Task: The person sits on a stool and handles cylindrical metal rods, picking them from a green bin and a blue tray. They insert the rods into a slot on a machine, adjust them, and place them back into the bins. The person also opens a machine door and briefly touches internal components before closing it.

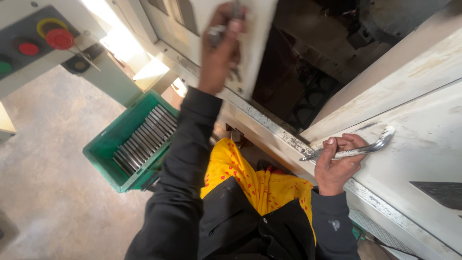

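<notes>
Two hands in view, both the wearer's. Left hand (222,48) is raised, fingers curled tight around a metal handle (216,32) on the white machine door (250,43). Right hand (339,161) is closed in a fist on one curved metal lever (365,148), set against the white panel (423,144) at the machine's right.

One green crate (108,149) stands on the floor at lower left, holding a row of grey metal rods (144,139) laid side by side; exact count cannot be told. One control box (29,43), upper left, carries two red buttons (60,38) and one green, partly cut off.

Floor (48,168) is bare, dusty concrete. The machine interior behind the door is dark.
</notes>
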